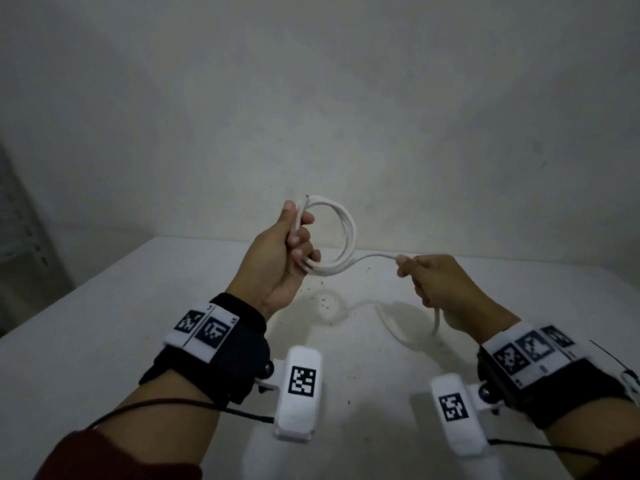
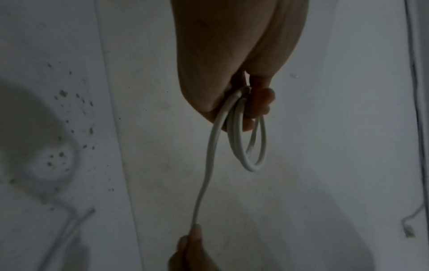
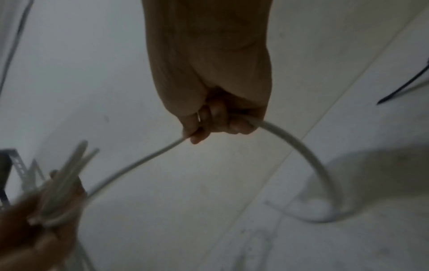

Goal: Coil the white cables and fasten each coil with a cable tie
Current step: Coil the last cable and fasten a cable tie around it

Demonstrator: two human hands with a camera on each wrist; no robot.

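Observation:
A white cable coil (image 1: 348, 233) of several loops hangs in the air above the white table (image 1: 104, 341). My left hand (image 1: 287, 244) grips the coil's left side with curled fingers; the left wrist view shows the coil (image 2: 253, 146) under the left hand (image 2: 243, 102). One strand runs from the coil's bottom to my right hand (image 1: 429, 282), which holds the loose cable (image 3: 301, 144) in a fist (image 3: 216, 119). Below that fist the free tail (image 1: 437, 320) drops to the table and curves along it.
A black cable tie (image 3: 403, 88) lies on the table to the right of my right hand. Small dark specks (image 1: 325, 299) dot the table under the coil. A grey wall stands right behind the table. A metal rack (image 1: 24, 230) stands at far left.

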